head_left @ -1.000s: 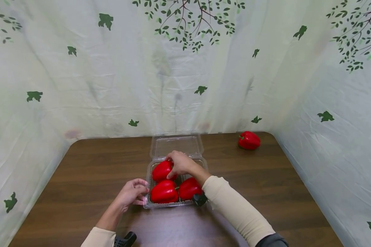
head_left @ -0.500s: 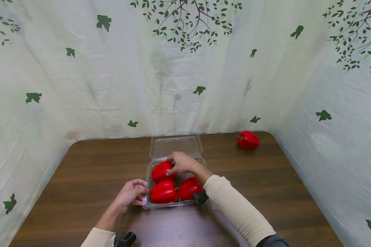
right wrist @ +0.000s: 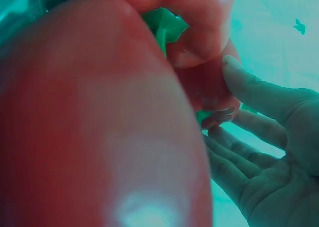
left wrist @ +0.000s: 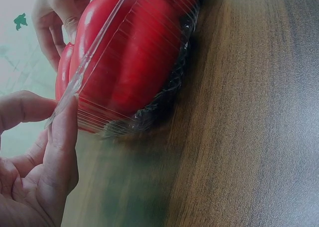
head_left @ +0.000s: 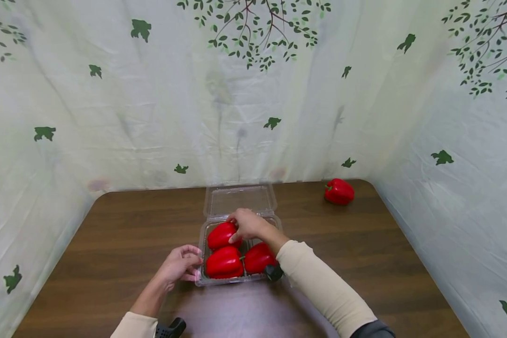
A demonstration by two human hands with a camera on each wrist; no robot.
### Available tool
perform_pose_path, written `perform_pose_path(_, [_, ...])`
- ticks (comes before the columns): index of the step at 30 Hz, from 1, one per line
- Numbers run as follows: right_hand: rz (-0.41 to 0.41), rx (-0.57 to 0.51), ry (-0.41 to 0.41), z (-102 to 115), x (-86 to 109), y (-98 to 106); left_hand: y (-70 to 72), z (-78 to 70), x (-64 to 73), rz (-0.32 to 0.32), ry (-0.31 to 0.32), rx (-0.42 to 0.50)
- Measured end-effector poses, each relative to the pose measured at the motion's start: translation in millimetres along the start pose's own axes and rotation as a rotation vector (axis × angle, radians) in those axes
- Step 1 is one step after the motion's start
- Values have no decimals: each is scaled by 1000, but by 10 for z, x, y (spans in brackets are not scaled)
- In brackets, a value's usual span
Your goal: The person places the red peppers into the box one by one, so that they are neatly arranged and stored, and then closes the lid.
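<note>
A clear plastic clamshell container (head_left: 226,281) holds three red bell peppers. Two sit in its left half, a back-left bell pepper (head_left: 221,235) and a front-left one (head_left: 224,263); a third bell pepper (head_left: 258,257) lies front right. My right hand (head_left: 250,224) grips the back-left pepper, thumb on its near side. In the right wrist view, the thumb and fingers of that hand (right wrist: 279,137) are around the pepper, partly hidden behind a closer pepper (right wrist: 129,132). My left hand (head_left: 179,265) pinches the container's left rim (left wrist: 75,85) between thumb and finger.
The container's lid (head_left: 241,201) lies folded back, away from me. Another red bell pepper (head_left: 340,192) rests at the back right of the brown wooden table (head_left: 355,263). A pale leaf-print curtain (head_left: 173,108) surrounds the table's back and sides.
</note>
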State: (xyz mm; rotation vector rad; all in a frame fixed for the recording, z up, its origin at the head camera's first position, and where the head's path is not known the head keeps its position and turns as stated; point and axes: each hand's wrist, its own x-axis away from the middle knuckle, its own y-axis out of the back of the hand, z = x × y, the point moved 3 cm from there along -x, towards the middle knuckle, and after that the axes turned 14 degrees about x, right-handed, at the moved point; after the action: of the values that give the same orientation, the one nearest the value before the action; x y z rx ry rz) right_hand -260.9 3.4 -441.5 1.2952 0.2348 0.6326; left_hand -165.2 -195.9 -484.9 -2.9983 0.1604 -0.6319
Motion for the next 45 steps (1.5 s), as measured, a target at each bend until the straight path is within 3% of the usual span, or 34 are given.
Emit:
perform_pose_path(26, [20,-76,20,-140,70,64,0,0,-3,-29,5,-49])
perform_pose_path(37, [-39,-174,22,-422,133,223,-7,-10,1,-34,18,-61])
perform_pose_path(45, [-186,-311,-17,-892,202,349,-9,-17,9,-45,20,-63])
